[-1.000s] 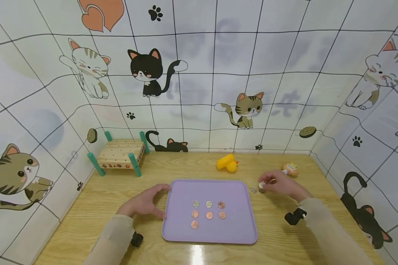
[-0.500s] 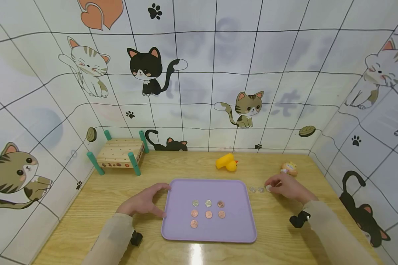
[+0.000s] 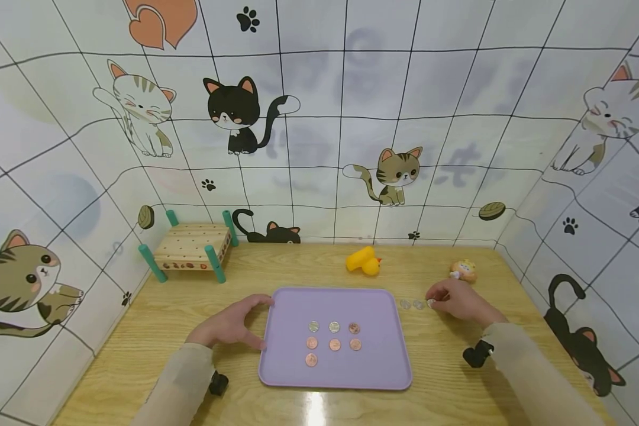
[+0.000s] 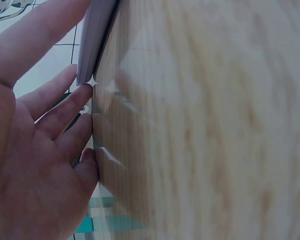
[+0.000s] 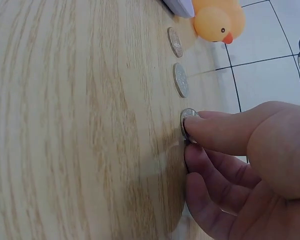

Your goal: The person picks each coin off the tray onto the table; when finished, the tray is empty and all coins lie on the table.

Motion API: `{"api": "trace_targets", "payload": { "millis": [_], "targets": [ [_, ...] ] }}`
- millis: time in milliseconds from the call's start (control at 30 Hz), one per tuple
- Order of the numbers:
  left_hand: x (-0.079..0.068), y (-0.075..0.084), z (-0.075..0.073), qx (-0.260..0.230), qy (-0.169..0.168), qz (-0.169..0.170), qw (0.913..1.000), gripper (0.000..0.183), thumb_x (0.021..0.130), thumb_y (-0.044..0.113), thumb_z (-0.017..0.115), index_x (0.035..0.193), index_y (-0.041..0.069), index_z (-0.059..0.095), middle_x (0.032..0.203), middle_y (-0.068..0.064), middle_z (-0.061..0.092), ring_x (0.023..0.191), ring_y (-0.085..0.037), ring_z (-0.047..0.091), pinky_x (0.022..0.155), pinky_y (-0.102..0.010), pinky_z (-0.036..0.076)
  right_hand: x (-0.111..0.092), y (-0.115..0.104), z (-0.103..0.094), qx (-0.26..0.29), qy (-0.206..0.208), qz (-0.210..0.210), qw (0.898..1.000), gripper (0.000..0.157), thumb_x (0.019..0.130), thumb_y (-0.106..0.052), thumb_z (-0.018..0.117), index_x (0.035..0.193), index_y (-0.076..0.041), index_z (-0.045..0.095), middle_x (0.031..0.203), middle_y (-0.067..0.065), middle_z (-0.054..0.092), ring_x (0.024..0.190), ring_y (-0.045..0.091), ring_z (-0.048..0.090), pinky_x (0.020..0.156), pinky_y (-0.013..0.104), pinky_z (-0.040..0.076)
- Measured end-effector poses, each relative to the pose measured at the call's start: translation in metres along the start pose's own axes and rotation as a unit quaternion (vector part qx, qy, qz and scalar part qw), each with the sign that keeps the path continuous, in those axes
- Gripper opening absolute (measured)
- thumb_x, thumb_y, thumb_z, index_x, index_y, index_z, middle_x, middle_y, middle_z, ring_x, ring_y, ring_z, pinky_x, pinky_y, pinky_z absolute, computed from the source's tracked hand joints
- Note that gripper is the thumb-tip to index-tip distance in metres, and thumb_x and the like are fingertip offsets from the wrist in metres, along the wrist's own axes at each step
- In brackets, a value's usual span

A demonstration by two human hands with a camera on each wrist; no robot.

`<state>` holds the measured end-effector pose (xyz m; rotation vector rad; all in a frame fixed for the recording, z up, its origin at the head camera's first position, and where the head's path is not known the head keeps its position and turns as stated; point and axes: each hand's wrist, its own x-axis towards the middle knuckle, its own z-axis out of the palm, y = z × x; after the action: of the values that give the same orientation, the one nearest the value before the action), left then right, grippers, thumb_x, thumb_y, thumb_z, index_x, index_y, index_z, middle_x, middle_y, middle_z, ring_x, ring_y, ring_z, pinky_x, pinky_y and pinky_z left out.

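Observation:
My right hand (image 3: 460,300) pinches a silver coin (image 5: 188,113) between thumb and fingertips, right at the tabletop. Two more silver coins, a nearer one (image 5: 180,80) and a farther one (image 5: 175,42), lie flat in line with it, between hand and tray. On the lilac tray (image 3: 375,373) lie several coins in rows: two silver, the left one (image 3: 313,326) and the middle one (image 3: 333,326), with a dark copper coin (image 3: 354,328) beside them and several copper coins (image 3: 334,344) below. My left hand (image 3: 229,322) rests at the tray's left edge, thumb and fingers spread along it.
A yellow rubber duck (image 3: 370,266) lies behind the tray. An orange toy figure (image 3: 464,271) sits just beyond my right hand. At the back left stands a small wooden rack (image 3: 194,245) with green posts. Cat-print walls (image 3: 319,142) enclose the wooden table (image 3: 293,272).
My right hand has moved to the right, from the second coin's place to the third, and has stayed there over the last half second. The left hand has kept its place.

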<state>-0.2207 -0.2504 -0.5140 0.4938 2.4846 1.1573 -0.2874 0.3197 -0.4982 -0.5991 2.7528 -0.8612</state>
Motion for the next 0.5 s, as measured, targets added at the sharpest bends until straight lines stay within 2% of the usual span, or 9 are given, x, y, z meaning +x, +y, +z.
{"api": "trace_targets", "payload": {
  "millis": [233, 500],
  "targets": [
    [-0.0006, 0.0017, -0.0001, 0.007, 0.002, -0.003, 1.0000, 0.095, 0.071, 0.027, 0.100, 0.152, 0.016, 0.051, 0.165, -0.012, 0.040, 0.155, -0.042, 0.028, 0.125, -0.066, 0.020, -0.0016, -0.0022, 0.0001, 0.003, -0.001, -0.015, 1.000, 0.007, 0.093, -0.005, 0.077, 0.100, -0.005, 0.074, 0.090, 0.002, 0.070, 0.083, 0.015, 0.061, 0.070, 0.030, 0.052],
    [-0.0011, 0.0023, -0.0001, 0.006, 0.002, -0.001, 1.0000, 0.095, 0.071, 0.027, 0.099, 0.152, 0.015, 0.050, 0.165, -0.012, 0.040, 0.155, -0.042, 0.028, 0.125, -0.066, 0.020, -0.0009, -0.0010, -0.0003, 0.003, -0.006, -0.005, 1.000, 0.006, 0.093, -0.004, 0.077, 0.098, -0.005, 0.073, 0.089, 0.002, 0.070, 0.081, 0.014, 0.061, 0.068, 0.029, 0.051]
  ]
}}
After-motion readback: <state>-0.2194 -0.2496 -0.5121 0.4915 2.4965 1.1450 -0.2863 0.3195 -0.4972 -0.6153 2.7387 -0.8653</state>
